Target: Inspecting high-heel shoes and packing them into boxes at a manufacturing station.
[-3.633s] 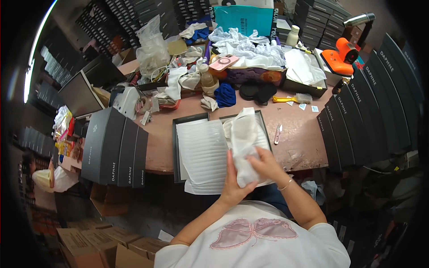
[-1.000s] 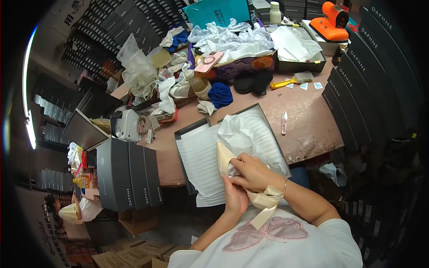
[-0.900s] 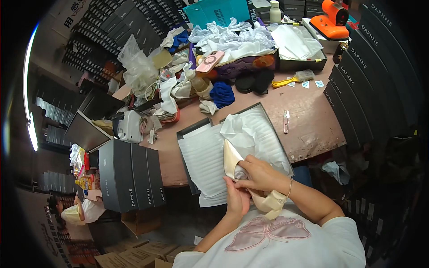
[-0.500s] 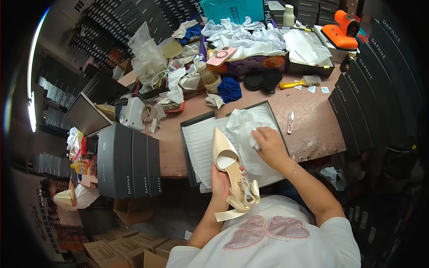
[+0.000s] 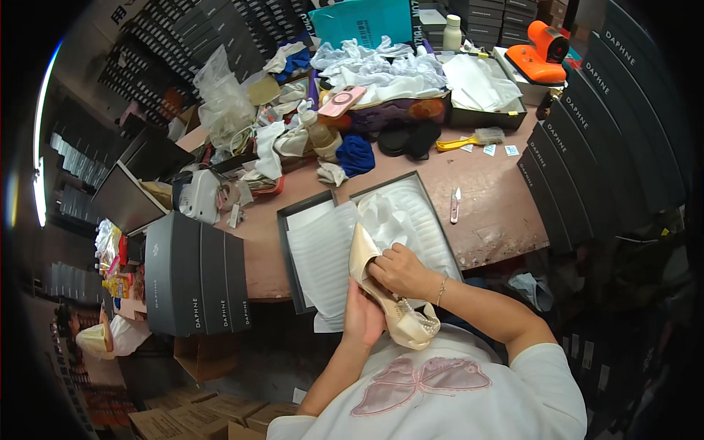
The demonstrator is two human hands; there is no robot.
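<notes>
A cream pointed-toe shoe (image 5: 362,247) with a pearl-beaded strap and a fabric bow is tilted in front of me, toe pointing away. My left hand (image 5: 362,315) is closed around its side and sole. Fingers of my right hand (image 5: 403,273) are bunched and tucked into the shoe's opening behind the toe; whatever they hold is hidden inside. Beneath and beyond lies an open black shoe box (image 5: 438,213) lined with white padded sheeting (image 5: 323,249). Crumpled white tissue paper (image 5: 387,216) rests in it, just past the shoe.
Stacked dark shoe boxes stand at left (image 5: 192,275) and right (image 5: 565,161). Small thread snips (image 5: 455,205) lie right of the open box. Farther back are a yellow brush (image 5: 469,139), a blue cloth (image 5: 356,155), a pink phone (image 5: 342,101) and an orange device (image 5: 539,55).
My right hand, earlier over the box with a white wad in its fingers, has moved to the shoe's opening. The shoe's heel end has swung right, and the whole view has shifted slightly.
</notes>
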